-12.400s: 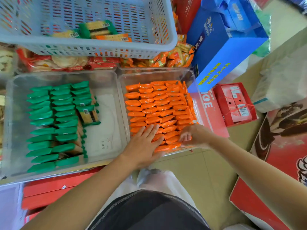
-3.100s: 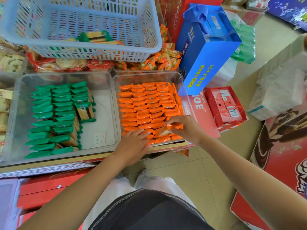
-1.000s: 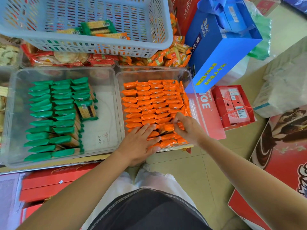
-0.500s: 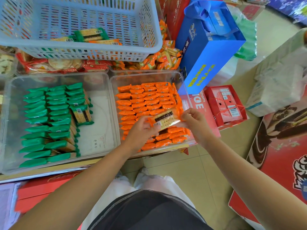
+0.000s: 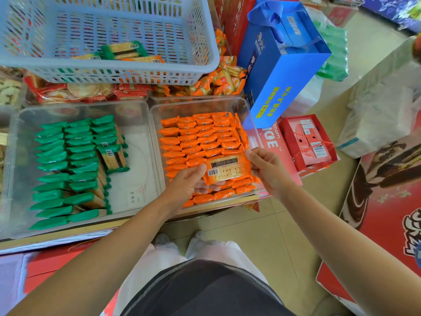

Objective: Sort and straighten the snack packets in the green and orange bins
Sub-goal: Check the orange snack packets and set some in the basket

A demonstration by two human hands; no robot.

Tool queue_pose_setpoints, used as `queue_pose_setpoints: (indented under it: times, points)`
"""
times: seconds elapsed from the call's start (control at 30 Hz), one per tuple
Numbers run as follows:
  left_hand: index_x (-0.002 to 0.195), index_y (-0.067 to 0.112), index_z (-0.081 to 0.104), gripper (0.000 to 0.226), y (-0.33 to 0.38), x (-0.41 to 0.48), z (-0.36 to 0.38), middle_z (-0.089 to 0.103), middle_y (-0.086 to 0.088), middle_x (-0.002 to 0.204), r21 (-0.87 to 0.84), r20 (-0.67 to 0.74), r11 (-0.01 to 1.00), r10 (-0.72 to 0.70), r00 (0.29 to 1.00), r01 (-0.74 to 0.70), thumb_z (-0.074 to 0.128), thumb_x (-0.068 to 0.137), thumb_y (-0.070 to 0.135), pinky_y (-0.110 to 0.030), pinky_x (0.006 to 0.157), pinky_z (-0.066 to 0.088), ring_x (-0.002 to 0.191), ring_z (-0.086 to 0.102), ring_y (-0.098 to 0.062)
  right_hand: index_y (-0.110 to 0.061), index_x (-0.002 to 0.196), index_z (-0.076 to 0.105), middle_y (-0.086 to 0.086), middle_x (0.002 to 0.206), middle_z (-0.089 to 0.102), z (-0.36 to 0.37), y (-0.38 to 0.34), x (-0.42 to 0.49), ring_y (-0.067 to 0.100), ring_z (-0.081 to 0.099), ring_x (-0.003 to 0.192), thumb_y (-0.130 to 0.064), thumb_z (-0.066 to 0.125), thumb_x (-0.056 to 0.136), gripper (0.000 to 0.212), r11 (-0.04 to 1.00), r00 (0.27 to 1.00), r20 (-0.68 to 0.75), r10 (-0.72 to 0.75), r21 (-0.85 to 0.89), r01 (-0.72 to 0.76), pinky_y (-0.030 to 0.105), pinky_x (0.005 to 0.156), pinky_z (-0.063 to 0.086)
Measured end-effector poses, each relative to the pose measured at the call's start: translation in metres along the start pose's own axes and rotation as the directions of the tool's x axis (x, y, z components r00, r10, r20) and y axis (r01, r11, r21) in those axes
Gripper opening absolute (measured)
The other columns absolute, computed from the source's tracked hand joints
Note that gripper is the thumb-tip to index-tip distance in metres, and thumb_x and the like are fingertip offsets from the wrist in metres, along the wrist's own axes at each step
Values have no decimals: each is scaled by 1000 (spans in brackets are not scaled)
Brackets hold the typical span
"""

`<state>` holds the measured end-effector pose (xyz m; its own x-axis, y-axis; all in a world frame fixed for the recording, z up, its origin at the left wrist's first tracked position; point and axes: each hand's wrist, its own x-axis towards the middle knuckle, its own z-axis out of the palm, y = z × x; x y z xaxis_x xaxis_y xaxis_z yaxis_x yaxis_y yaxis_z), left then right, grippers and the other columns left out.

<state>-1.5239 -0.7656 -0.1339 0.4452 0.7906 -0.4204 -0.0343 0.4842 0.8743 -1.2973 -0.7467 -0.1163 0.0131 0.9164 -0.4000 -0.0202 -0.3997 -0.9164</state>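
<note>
The orange packet (image 5: pixel 225 170), lifted out since a second ago, faces up above the orange bin (image 5: pixel 193 107); left hand (image 5: pixel 188 184) and right hand (image 5: pixel 267 168) grasp its ends.

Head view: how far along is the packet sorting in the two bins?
Done: orange packets fill the orange bin in neat rows; green packets stand in three columns in the green bin. In hand: left hand and right hand hold one orange packet flat above its bin. Left: seating it, plus the tilted green packet lying face-up.
</note>
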Motion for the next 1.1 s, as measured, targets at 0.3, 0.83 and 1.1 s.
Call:
queue_pose_setpoints:
  times: [0.3,0.83,1.1]
  points:
    - [130,14,58,35,1,-2,2,74,5,108,68,-32,997,45,998,-42,52,98,2,-19,75,52,92,69,-4,-3,87,63,18,88,50,2,9,-1,28,45,80,-55,78,69,56,999,995,-97,14,-30,-17,38,70,40]
    - [139,32,46,59,-9,2,-2,49,11,133,661,-118,707,429,896,-252,73,86,33,-30,91,50,114,47,0,-6,85,62,17,85,60,8,5,0,24,61,74,-23,61,95,20,999,989,-146,24,-31,-29,31,69,53]
    - [96,22,69,44,0,5,-9,73,4,82,361,-182,926,187,966,-111,41,96,56,-33,82,44,80,63,-1,-14,103,67,8,99,66,3,0,-6,18,66,90,-13,69,84,19,997,999,44,-20,76,16,29,75,54]
